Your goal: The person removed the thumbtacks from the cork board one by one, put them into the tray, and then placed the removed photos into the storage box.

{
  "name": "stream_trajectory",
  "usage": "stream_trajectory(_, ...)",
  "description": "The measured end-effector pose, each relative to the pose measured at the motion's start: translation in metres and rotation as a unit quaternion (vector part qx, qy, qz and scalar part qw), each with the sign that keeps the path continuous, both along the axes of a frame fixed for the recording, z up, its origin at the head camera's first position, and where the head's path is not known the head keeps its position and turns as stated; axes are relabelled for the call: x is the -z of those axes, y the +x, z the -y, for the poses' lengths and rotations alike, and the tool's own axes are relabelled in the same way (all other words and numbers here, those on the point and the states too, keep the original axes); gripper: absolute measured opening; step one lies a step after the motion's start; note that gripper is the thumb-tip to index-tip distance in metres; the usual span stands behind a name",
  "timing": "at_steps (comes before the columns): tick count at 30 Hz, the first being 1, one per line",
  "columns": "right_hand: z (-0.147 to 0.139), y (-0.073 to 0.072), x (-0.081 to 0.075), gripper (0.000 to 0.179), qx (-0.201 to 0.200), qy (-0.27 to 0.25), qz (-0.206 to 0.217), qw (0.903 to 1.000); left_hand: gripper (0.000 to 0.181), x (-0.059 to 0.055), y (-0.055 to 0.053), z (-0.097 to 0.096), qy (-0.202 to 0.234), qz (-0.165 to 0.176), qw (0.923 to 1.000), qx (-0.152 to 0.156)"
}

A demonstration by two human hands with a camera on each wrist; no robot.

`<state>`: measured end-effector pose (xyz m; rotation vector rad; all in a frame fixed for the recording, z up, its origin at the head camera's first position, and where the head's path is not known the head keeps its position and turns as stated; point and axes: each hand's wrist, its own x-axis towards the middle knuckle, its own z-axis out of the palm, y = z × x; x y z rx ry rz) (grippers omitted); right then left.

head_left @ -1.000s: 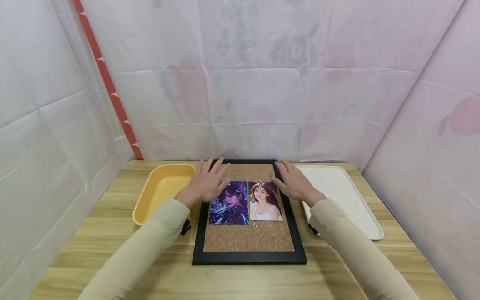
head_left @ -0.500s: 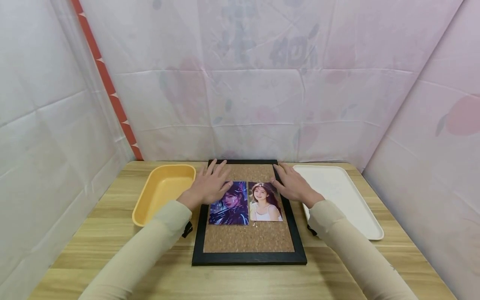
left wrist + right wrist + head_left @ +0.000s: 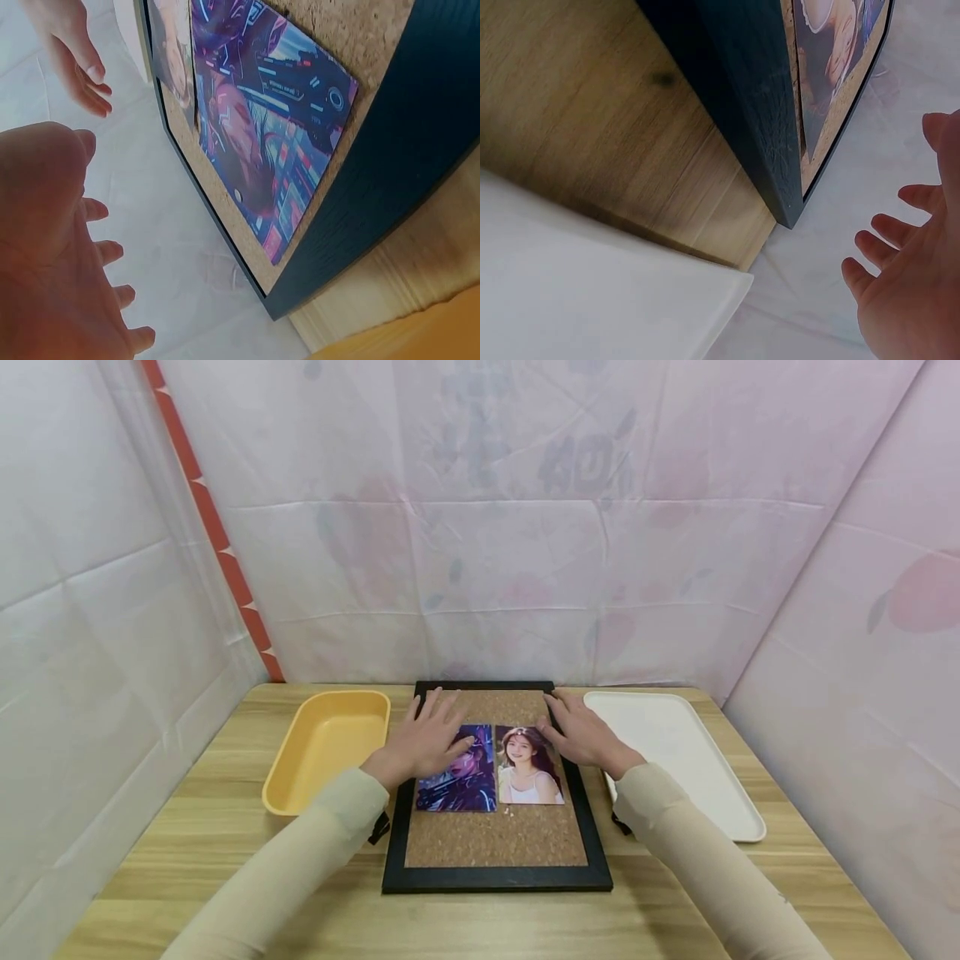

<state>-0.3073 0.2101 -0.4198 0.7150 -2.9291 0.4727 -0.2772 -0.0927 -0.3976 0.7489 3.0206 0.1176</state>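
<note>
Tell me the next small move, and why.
Probably draw the left grip leftward, off the board: in the head view it hides part of the purple photo, which already lies on the cork, and it holds nothing.

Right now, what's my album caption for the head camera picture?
Left hand and right hand over a corkboard with a purple picture and a portrait, between yellow tray and white tray.

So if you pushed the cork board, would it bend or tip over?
The cork board probably wouldn't tip, since it lies flat on the table. The black frame around it suggests it's stiff. Its straight sides mean it likely won't roll.
</note>
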Motion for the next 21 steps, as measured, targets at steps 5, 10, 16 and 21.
stream_trajectory(5, 0.003, 0.0, 0.002, 0.064, -0.01, 0.002, -0.006, 0.9999, 0.07, 0.001, 0.005, -0.003, 0.001, -0.008, 0.9999, 0.011)
stream_trajectory(10, 0.005, 0.002, 0.0, 0.064, -0.013, -0.001, 0.003, 0.9999, 0.071, 0.002, 0.008, -0.006, 0.008, -0.013, 0.9997, 0.017)
stream_trajectory(16, 0.009, 0.002, -0.001, 0.062, -0.017, -0.01, 0.011, 0.9998, 0.07, 0.002, 0.012, -0.009, 0.024, -0.004, 0.9994, 0.024)
stream_trajectory(21, 0.01, 0.001, -0.001, 0.061, -0.014, -0.01, 0.023, 0.9996, 0.07, 0.001, 0.013, -0.011, 0.026, 0.01, 0.9993, 0.026)
